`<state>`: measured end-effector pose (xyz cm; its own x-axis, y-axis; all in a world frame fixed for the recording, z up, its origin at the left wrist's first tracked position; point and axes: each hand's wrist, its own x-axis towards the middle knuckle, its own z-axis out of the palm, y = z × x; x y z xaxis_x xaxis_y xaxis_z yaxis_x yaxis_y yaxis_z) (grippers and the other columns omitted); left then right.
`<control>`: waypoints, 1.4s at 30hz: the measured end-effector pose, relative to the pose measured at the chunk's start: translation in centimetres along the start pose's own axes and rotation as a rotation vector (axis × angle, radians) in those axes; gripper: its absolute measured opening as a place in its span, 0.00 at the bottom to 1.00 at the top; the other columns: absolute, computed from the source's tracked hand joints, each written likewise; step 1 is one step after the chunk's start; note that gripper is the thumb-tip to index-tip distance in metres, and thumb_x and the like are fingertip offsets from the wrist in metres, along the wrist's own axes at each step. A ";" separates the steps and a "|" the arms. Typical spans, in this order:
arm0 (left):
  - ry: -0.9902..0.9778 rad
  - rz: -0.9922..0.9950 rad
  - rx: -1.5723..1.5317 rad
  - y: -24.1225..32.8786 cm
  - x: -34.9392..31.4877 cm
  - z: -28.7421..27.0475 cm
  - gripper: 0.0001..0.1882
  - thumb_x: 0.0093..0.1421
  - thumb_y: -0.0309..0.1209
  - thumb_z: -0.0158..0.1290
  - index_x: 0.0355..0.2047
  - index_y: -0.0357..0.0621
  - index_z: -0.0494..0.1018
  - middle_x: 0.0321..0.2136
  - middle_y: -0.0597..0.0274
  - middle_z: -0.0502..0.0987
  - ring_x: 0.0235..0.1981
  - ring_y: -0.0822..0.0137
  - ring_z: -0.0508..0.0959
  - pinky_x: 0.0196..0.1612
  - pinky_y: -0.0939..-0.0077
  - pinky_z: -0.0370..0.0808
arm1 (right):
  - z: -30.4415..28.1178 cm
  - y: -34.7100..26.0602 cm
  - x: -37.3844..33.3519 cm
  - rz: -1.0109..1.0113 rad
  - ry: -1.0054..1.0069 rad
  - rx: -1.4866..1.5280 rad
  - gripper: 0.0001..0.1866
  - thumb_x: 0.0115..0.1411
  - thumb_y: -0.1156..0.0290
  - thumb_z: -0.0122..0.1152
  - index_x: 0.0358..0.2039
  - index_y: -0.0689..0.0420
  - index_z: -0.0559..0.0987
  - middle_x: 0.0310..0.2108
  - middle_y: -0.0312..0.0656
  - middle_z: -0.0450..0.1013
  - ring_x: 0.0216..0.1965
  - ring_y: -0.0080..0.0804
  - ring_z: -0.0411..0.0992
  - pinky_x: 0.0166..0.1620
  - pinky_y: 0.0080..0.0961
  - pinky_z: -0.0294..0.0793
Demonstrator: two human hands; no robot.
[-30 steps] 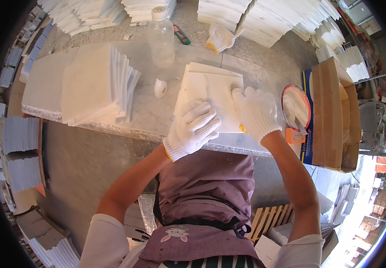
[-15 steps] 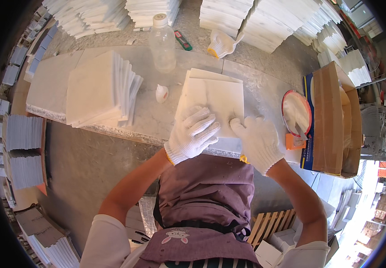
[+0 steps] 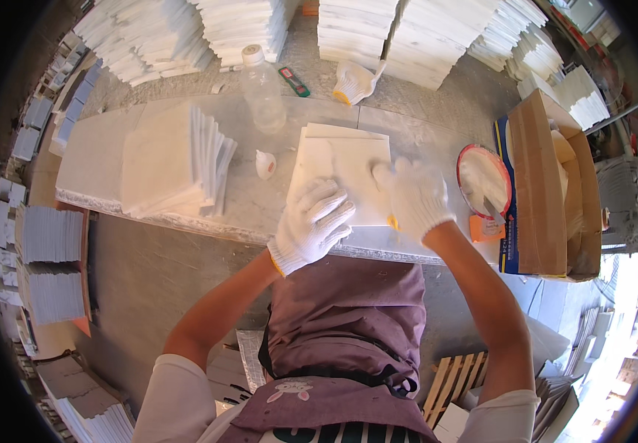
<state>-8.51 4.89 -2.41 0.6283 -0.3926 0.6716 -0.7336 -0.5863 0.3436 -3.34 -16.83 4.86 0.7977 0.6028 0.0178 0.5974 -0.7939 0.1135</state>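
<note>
White marble-like square tiles [image 3: 337, 159] lie in a small, slightly fanned stack on the bench before me. My left hand [image 3: 313, 221], in a white knit glove, rests on their near left corner with its fingers laid out flat over the top tile. At the right edge of that tile is my gloved right hand [image 3: 416, 193], its thumb towards the surface. Motion smears its fingers, so whether they hold anything is hidden. To the left leans another stack of white tiles [image 3: 164, 162]. Between the stacks sits a small white nozzle-topped piece [image 3: 265, 165].
A clear bottle [image 3: 263, 96], a green-and-red utility knife [image 3: 294, 82] and a loose glove [image 3: 356, 81] lie towards the back. On the right are a red-rimmed dish of white paste [image 3: 483, 179] with a blade, an orange box [image 3: 486, 228] and a cardboard carton [image 3: 544, 192]. Tall tile stacks [image 3: 359, 29] stand behind.
My right hand has slid away from me along the tile's right edge. The left hand keeps its place on the tile. The whole view has shifted slightly.
</note>
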 end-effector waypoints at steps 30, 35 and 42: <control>0.362 -0.973 -0.209 -17.2 10.5 -4.5 0.35 0.47 0.28 0.71 0.53 0.38 0.66 0.44 0.61 0.76 0.42 0.67 0.76 0.46 0.71 0.74 | 1.7 -4.8 -16.4 0.665 0.469 2.563 0.23 0.65 0.69 0.63 0.59 0.62 0.73 0.52 0.42 0.73 0.49 0.31 0.74 0.49 0.32 0.78; 0.471 -0.686 -0.034 -16.6 12.4 -4.9 0.36 0.50 0.32 0.69 0.56 0.37 0.64 0.49 0.57 0.73 0.50 0.64 0.74 0.55 0.70 0.71 | -0.1 -4.2 -16.2 0.592 0.625 2.599 0.28 0.66 0.65 0.61 0.63 0.61 0.68 0.58 0.42 0.69 0.54 0.32 0.72 0.56 0.33 0.74; -0.134 -0.512 -0.029 2.7 17.8 -7.7 0.40 0.50 0.32 0.68 0.61 0.42 0.62 0.51 0.54 0.73 0.52 0.60 0.74 0.56 0.65 0.71 | -1.2 -3.8 -14.8 0.557 0.697 2.530 0.25 0.68 0.65 0.59 0.62 0.62 0.70 0.53 0.40 0.73 0.52 0.29 0.72 0.55 0.28 0.72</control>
<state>-1.25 1.80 15.55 0.9343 -0.1490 0.3239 -0.3295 -0.7074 0.6252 -17.53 -22.66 5.35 0.9840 0.0141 -0.1775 -0.1191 0.7930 -0.5974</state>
